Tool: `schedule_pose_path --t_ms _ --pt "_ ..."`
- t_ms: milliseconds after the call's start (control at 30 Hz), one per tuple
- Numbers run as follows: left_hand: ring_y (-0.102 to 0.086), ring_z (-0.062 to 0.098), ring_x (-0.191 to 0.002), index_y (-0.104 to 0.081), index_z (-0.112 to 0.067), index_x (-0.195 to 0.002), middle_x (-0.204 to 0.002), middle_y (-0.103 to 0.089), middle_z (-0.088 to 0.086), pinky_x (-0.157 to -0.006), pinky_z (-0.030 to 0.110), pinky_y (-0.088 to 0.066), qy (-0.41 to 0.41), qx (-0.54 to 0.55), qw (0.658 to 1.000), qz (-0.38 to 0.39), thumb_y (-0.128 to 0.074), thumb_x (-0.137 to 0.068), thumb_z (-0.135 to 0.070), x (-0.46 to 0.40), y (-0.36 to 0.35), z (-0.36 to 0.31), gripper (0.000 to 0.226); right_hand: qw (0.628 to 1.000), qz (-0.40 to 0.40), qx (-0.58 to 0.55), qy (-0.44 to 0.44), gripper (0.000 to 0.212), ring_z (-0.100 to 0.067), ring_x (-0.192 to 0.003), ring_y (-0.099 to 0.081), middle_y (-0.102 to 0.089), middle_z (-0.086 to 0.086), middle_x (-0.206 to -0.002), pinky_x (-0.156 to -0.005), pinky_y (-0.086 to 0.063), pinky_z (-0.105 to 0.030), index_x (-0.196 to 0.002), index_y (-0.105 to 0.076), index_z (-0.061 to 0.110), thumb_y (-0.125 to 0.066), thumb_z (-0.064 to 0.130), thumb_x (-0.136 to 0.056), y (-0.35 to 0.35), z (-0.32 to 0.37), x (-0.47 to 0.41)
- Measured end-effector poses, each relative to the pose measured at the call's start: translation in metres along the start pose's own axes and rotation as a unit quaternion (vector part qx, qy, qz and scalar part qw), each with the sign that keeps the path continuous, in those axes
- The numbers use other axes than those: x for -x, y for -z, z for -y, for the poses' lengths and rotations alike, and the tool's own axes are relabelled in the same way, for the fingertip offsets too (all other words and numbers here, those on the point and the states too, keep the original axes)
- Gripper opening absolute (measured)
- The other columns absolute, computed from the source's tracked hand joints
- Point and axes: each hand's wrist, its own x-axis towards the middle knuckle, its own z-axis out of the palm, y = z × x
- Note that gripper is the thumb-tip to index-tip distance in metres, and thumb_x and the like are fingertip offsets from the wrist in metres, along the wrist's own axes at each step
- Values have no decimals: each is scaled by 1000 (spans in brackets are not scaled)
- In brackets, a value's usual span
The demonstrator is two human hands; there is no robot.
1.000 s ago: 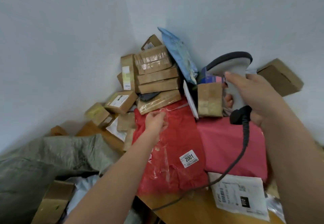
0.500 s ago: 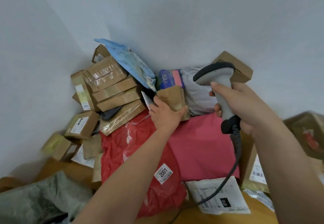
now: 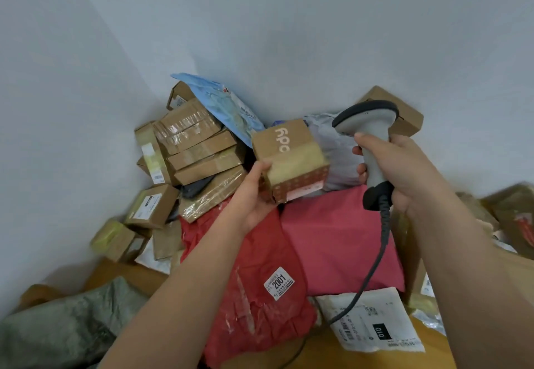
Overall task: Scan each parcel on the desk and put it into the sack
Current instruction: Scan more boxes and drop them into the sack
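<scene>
My left hand point(image 3: 254, 192) grips a small brown cardboard box point(image 3: 289, 157) with white lettering, lifted above the parcel pile and tilted. My right hand point(image 3: 404, 166) grips a grey handheld barcode scanner point(image 3: 367, 125) by its handle, its head just right of the box; its coiled black cable point(image 3: 378, 256) hangs down over the desk. Beneath lie a red plastic mailer point(image 3: 260, 296) with a "2001" sticker and a pink mailer point(image 3: 338, 241). The grey-green sack point(image 3: 63, 328) lies at the lower left.
Taped brown boxes point(image 3: 196, 149) are stacked in the wall corner with a blue mailer point(image 3: 228, 108) on top. Smaller boxes point(image 3: 150, 206) lie left. A grey bag point(image 3: 332, 149), a brown box point(image 3: 404, 114), a white labelled parcel point(image 3: 375, 322) and more parcels sit right, on the wooden desk point(image 3: 318, 351).
My left hand has lifted the small brown box off the pile and turned it toward the scanner. The view shifted slightly; the right hand keeps the scanner in place.
</scene>
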Motion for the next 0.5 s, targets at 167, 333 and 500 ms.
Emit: schedule_pose_path --t_ms 167,333,500 --pt "-59 29 -108 -60 -12 -118 -107 -66 13 -90 44 -52 12 143 989 40 -51 -89 -46 30 14 -8 45 1000 -6 -20 0 13 -11 -48 -52 -59 -12 -89 -49 -44 -28 -99 -58 7 -63 18 -93 -18 -4 5" --pt "-52 38 -125 -54 -9 -132 -133 -57 20 -98 53 -48 8 154 985 76 -47 -92 -43 57 26 -10 53 998 45 -24 26 33 -7 -42 -52 -66 -13 -93 -44 -44 -23 -115 -58 2 -69 20 -89 -41 -10 17" --pt "-63 26 -97 -50 -16 -137 -120 -60 11 -80 43 -58 -55 40 996 57 -52 -96 -16 78 37 -9 41 995 61 16 76 31 -5 -41 -52 -58 -7 -69 -45 -46 -23 -102 -56 3 -78 17 -83 -48 -10 31"
